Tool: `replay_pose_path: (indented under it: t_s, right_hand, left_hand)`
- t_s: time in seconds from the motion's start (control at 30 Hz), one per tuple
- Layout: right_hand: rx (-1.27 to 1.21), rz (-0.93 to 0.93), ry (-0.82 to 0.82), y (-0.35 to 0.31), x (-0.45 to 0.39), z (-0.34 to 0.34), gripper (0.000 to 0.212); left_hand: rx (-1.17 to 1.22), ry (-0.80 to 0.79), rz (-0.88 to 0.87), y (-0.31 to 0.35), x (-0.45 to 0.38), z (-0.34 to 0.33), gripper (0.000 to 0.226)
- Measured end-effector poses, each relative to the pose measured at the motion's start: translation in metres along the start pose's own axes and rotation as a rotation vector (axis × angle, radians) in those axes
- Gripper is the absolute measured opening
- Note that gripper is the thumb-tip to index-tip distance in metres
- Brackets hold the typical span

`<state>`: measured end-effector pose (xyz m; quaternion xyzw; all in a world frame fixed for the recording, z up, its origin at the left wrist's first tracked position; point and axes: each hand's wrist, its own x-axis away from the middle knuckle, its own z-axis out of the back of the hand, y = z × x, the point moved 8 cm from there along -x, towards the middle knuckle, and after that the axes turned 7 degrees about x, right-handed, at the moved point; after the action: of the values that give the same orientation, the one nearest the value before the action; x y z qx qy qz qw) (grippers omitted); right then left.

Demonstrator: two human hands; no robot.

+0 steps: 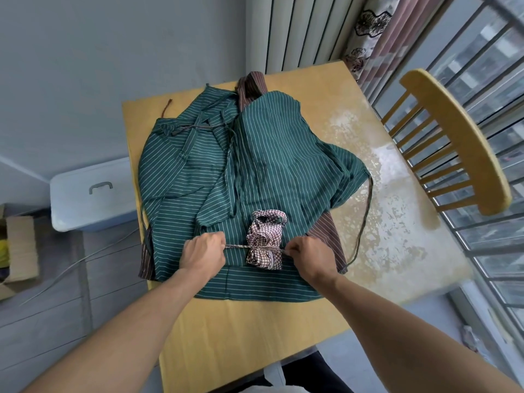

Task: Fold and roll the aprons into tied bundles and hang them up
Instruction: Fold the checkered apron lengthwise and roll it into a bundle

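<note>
Yellow table (241, 336) fills the middle of a grey-walled room, and everything else sits around it. Left of the table stand a cardboard box (21, 245) and a pale bin (93, 194) with a dark handle. On the table, a heap of green striped aprons (255, 154) lies over a brown striped apron (329, 231) whose edges show beneath. At the heap's near edge, a person's left hand (204, 255) is clenched around one end of a cord (238, 246) pulled taut. The cord crosses a rolled checked apron (265, 241), which rests on the green fabric between the two hands. The right hand (310, 258) pinches the cord's other end. Right of the table stand a wooden chair (459, 143) and a window railing (496, 236), with a flowered curtain (368, 32) beyond the far corner.
</note>
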<state>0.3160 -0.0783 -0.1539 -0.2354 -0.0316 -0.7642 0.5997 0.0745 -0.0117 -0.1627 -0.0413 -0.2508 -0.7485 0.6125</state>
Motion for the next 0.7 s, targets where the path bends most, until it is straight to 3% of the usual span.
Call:
replay_pose_path:
  t_s: [0.27,0.37,0.47,0.57,0.7]
  right_hand:
    - [0.014,-0.029,0.030,0.008,0.003,0.004,0.016]
    - [-0.052,0.030,-0.022,0.002,0.003,0.000,0.015]
    - [-0.127,0.093,-0.002,-0.006,0.006,0.005,0.049]
    - [-0.141,0.168,0.097,-0.019,0.007,0.015,0.054]
    - [-0.176,0.187,-0.018,-0.035,0.001,0.006,0.051]
  left_hand:
    - [0.024,-0.021,0.064,-0.005,-0.004,0.001,0.017]
    - [0.241,-0.054,0.164,-0.009,-0.005,-0.002,0.011]
    - [0.516,-0.120,0.237,-0.003,0.001,-0.009,0.025]
    - [0.800,-0.227,0.282,0.013,0.010,-0.024,0.038]
    - [0.897,-0.322,0.326,0.033,0.016,-0.050,0.066]
